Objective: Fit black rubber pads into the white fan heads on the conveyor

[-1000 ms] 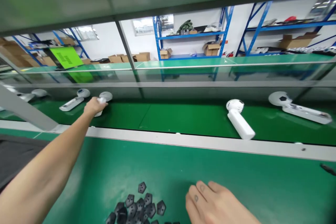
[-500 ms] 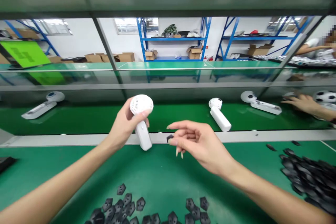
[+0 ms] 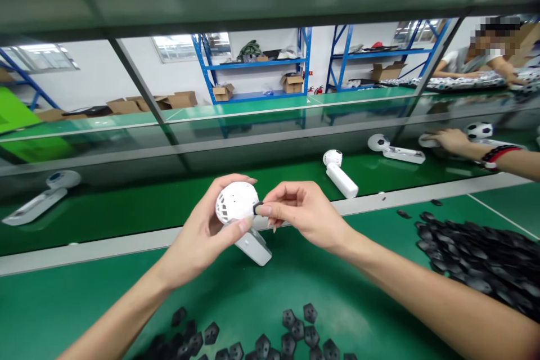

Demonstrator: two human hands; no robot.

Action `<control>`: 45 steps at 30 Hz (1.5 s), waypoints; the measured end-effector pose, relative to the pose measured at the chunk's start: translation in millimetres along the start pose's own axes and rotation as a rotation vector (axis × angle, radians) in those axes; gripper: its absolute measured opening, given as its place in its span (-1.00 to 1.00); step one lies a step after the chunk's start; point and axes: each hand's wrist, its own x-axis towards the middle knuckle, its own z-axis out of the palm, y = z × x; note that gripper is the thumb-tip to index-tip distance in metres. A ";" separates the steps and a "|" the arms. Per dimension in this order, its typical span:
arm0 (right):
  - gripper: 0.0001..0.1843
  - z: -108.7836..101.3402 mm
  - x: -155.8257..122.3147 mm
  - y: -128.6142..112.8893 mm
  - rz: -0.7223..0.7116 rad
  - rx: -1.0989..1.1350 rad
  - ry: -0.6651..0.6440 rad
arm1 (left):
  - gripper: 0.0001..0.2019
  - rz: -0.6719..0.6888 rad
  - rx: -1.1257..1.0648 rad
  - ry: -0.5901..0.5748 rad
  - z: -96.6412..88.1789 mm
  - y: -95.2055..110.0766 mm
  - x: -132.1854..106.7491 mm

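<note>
My left hand (image 3: 211, 225) is closed around a white handheld fan (image 3: 236, 201) with a round, slotted head. The fan's handle (image 3: 255, 247) slants down to the right, below the head. Between thumb and fingers, my right hand (image 3: 306, 211) pinches a small black pentagon piece (image 3: 257, 208), held against the right side of the round head. Whether the piece is seated there I cannot tell. Several loose black pentagon pieces (image 3: 289, 343) lie on the green table below my hands.
A large heap of black pieces (image 3: 476, 253) lies at the right. Along the green belt (image 3: 139, 208) behind the pale rail rest more white fans (image 3: 341, 180). A co-worker's hand (image 3: 453, 140) touches one at the right. Another person sits farther back.
My right hand has brought the black piece left to the fan's head. The fan has turned in my left hand. The view has shifted to the right and tilted.
</note>
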 end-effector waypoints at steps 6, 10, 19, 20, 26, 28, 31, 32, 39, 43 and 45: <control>-0.60 6.1 -5.7 -1.5 -0.041 -0.005 0.004 | -0.53 -0.010 0.076 -0.009 4.0 11.5 -5.3; -0.64 14.8 -12.9 -2.0 -0.015 -0.030 0.024 | -0.56 -0.002 0.074 0.158 16.8 9.9 -2.1; -0.68 15.9 -14.1 -2.5 -0.004 -0.033 0.009 | -0.57 0.019 0.030 0.283 21.4 2.9 0.4; -0.69 15.3 -13.4 -2.7 -0.010 -0.047 0.009 | -0.57 0.020 0.028 0.289 21.0 1.3 -0.4; -0.83 18.7 -18.3 -4.0 -0.050 -0.182 0.038 | -0.53 -0.003 -0.007 0.281 23.0 3.5 -0.3; -0.87 18.3 -21.1 -7.0 -0.056 -0.225 0.014 | -0.56 0.009 -0.005 0.287 23.9 7.9 0.9; -0.79 12.6 -22.1 -16.7 -0.041 -0.259 -0.123 | -0.66 0.048 0.031 0.320 23.3 8.7 2.2; -0.78 9.4 -21.4 -21.0 -0.051 -0.272 -0.148 | -0.69 0.064 0.048 0.335 22.6 6.6 2.7; -0.81 -14.6 -17.1 -44.2 -0.106 -0.434 -0.001 | -0.68 0.010 -0.182 0.386 21.9 -15.5 11.2; -0.80 -15.9 -26.5 -42.1 0.063 -0.844 -0.215 | -0.58 -0.113 -0.331 0.439 23.6 -15.6 26.3; -0.81 -12.1 -33.7 -37.7 0.106 -1.068 -0.341 | -0.52 -0.194 -0.391 0.486 22.0 -19.9 37.0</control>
